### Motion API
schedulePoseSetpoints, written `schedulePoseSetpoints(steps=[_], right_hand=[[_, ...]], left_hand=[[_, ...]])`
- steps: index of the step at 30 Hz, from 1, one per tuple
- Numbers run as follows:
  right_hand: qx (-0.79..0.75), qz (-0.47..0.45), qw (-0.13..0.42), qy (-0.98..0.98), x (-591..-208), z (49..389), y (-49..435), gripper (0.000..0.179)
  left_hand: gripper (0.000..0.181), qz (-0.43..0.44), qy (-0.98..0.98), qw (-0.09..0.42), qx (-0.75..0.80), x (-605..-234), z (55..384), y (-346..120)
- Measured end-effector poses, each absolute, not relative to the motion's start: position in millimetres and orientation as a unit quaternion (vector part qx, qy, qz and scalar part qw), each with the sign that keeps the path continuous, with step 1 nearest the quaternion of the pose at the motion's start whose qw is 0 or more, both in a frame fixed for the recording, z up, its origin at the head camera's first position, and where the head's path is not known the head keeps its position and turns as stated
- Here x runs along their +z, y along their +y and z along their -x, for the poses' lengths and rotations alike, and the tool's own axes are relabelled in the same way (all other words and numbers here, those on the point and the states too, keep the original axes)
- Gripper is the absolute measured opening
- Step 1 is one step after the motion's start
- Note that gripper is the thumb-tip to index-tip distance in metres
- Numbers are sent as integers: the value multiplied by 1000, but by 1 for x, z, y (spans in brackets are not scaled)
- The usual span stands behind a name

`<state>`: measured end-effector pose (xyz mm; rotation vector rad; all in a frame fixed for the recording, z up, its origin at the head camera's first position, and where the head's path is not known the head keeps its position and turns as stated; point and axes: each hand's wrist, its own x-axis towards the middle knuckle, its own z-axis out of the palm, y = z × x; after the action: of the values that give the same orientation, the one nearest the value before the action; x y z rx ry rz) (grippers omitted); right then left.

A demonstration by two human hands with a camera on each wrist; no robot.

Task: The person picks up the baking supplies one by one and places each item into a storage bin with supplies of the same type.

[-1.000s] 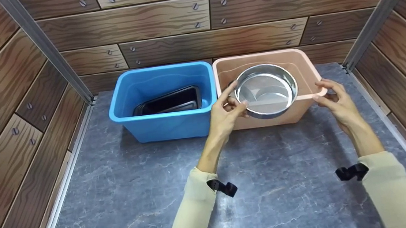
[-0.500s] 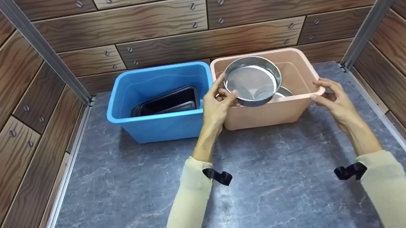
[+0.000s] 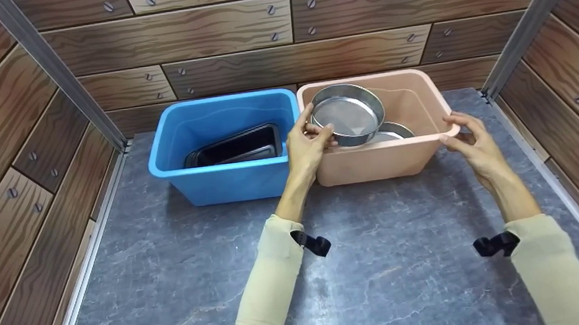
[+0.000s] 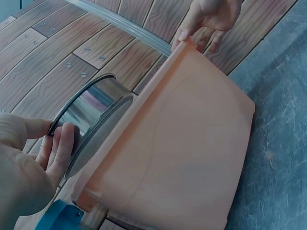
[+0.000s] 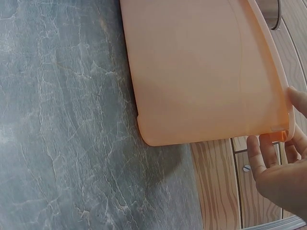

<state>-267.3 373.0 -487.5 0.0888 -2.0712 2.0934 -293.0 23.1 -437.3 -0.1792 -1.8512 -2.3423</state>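
Observation:
My left hand [image 3: 305, 148] pinches the near-left rim of a round metal sieve [image 3: 347, 116]. It has a shiny steel wall and a fine mesh bottom. The sieve is tilted over the left part of a peach plastic bin [image 3: 373, 164]. In the left wrist view, the sieve's lower edge [image 4: 103, 125] lies close to the bin's rim; whether they touch I cannot tell. My right hand [image 3: 477, 147] grips that bin's rim at the front right corner, thumb and fingers around the edge. Inside the bin lies another round metal piece [image 3: 395, 129], partly hidden by the front wall.
A blue plastic bin [image 3: 239, 183] stands directly left of the peach one. Dark rectangular pans [image 3: 241, 145] lie in it. Both bins stand on a grey marbled tabletop [image 3: 382, 259], near the wood-patterned back wall [image 3: 215, 33]. Similar walls rise at left and right.
The sieve in my left hand has moved left and slightly back over the peach bin, uncovering the round metal piece inside. My right hand has stayed at the bin's corner.

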Motion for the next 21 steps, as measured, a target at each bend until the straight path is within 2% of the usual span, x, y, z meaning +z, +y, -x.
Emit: schedulePoseSetpoints(steps=[21], right_hand=[[700, -31, 98, -706, -487, 265, 373, 47]], left_hand=[[71, 41, -665, 84, -740, -438, 301, 30]])
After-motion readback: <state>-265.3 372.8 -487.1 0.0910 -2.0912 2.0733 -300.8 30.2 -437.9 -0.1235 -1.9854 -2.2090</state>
